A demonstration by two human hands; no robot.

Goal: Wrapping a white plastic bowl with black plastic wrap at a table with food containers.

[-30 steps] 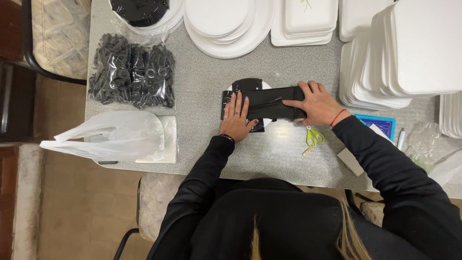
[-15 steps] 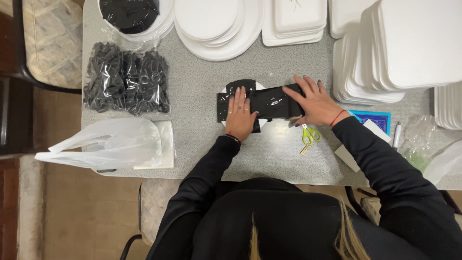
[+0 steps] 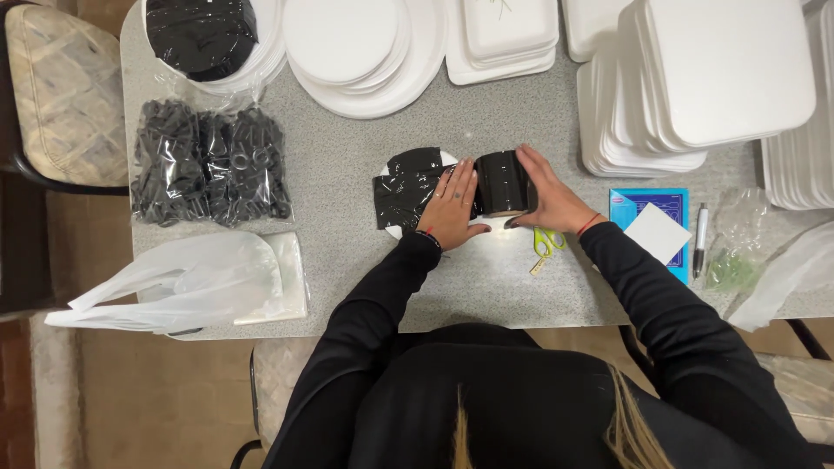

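Landmark: black roll point(image 3: 502, 184) of film standing near the middle of the grey table point(image 3: 365, 156).
Right hand point(image 3: 543, 189): wrapped around the roll's right side, fingers curled and clamped on it.
Left hand point(image 3: 453, 208): just left of the roll, laid flat with fingers spread, pressing black film point(image 3: 407, 187) down.
Black film: stretches left from the roll over a small white round plate point(image 3: 393, 229), covering most of it.
Scissors point(image 3: 546, 247): yellow-handled, just below the roll, beside the right wrist.
Bag of black pieces point(image 3: 207, 163): clear bag, well left of the roll.
White plastic bag point(image 3: 187, 282): left and below the roll, at the table edge.
White plates point(image 3: 365, 48): stacked above the roll.
White trays point(image 3: 704, 78): stacked up and right of the roll.
Blue card point(image 3: 651, 227) and pen point(image 3: 699, 239): right of the roll.
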